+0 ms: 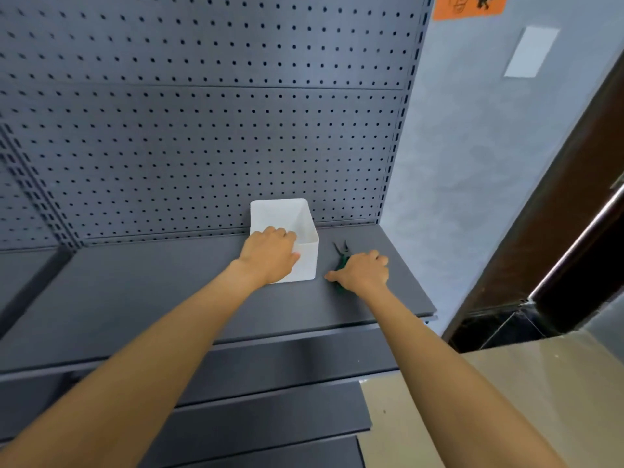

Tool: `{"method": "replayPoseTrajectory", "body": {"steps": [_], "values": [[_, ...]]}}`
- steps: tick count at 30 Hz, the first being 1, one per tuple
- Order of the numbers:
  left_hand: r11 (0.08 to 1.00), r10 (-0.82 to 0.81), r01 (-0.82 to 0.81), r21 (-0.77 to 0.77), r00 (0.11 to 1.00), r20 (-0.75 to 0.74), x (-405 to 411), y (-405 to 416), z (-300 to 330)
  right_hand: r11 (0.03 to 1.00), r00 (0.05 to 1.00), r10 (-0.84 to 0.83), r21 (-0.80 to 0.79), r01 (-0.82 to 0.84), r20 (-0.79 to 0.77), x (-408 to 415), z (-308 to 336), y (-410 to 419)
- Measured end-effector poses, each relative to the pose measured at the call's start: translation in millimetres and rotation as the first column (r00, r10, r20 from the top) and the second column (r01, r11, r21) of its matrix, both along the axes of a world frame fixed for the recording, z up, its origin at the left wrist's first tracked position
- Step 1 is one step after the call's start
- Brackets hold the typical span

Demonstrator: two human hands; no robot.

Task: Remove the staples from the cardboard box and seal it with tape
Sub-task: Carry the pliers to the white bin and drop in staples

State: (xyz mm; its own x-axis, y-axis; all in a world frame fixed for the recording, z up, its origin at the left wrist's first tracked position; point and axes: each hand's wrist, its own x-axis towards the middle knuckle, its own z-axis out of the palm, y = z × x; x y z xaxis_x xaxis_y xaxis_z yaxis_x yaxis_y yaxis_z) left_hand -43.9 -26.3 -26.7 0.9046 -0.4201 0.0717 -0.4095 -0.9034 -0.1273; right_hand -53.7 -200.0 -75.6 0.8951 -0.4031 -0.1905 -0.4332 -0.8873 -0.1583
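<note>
My left hand [270, 253] grips the near left rim of the white bin [287, 238], fingers curled over into it, thumb on the front wall. The bin stands on the grey shelf [169, 298] against the pegboard [202, 130]. At three o'clock of the bin, just beside it, my right hand [363, 271] closes round the green-handled pliers [341, 261] lying on the shelf, their tips pointing to twelve o'clock.

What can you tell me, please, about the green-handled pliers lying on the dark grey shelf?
The green-handled pliers are a small tool with dark metal jaws and green grips. They lie flat on the dark grey metal shelf, just right of the white open-topped plastic bin, apart from it. The jaws point toward the pegboard back and stand slightly apart. The right hand covers the handles; its grip is hidden.
</note>
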Motion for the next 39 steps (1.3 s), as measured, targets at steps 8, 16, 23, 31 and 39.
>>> {"method": "replayPoseTrajectory", "body": {"steps": [8, 16, 23, 31, 39], "values": [[0.999, 0.037, -0.037, 0.003, 0.999, 0.030, 2, -2, 6, 0.997, 0.999, -0.034, 0.072, 0.034, 0.000, -10, 10, -8], [0.995, 0.095, -0.094, -0.023, 0.991, 0.096, -1, 14, 34, 0.996, 0.985, -0.083, 0.048, 0.076, 0.153, -14, 51, -10], [0.988, 0.153, -0.151, -0.024, 0.968, 0.201, -11, 60, 70, 0.992, 0.931, 0.067, 0.077, -0.101, 0.358, -2, 107, 25], [0.950, 0.311, -0.307, -0.055, 0.925, 0.219, -29, 174, 91, 0.945, 0.868, 0.322, -0.080, -0.316, 0.379, 12, 129, 141], [0.851, 0.523, -0.523, -0.045, 0.836, 0.170, -83, 357, 97, 0.833, 0.760, 0.552, -0.196, -0.517, 0.343, -2, 144, 330]]}}
